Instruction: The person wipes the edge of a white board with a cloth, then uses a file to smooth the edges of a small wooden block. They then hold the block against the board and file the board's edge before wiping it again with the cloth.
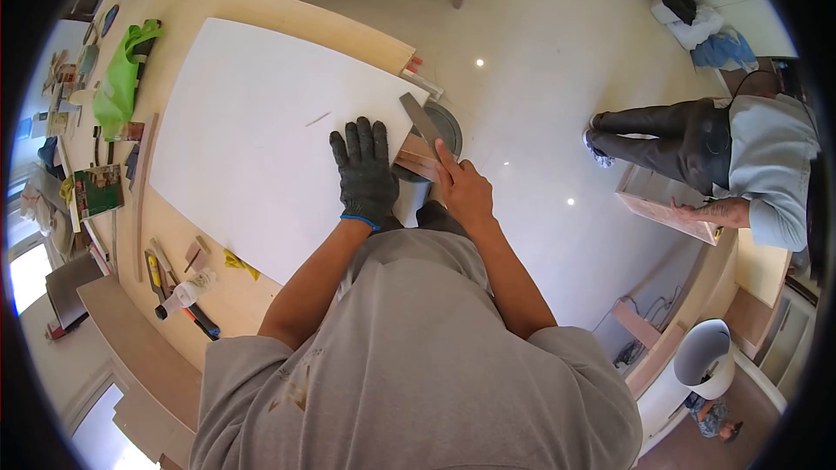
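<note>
My left hand, in a dark grey work glove with a blue cuff, lies flat on a large white board with its fingers spread. My bare right hand is wrapped round the near end of a flat metal file, index finger stretched along it. The file points away from me and overlaps the board's right edge in this view. A short dark mark shows on the white surface, left of my gloved fingers. Under the board's corner, beside the file, a reddish-brown wooden piece sticks out.
The board rests on a wooden workbench. Along its left side lie a green bag, a long wood strip, a clear bottle and hand tools. A round grey bin stands at the right edge. Another person works at the right.
</note>
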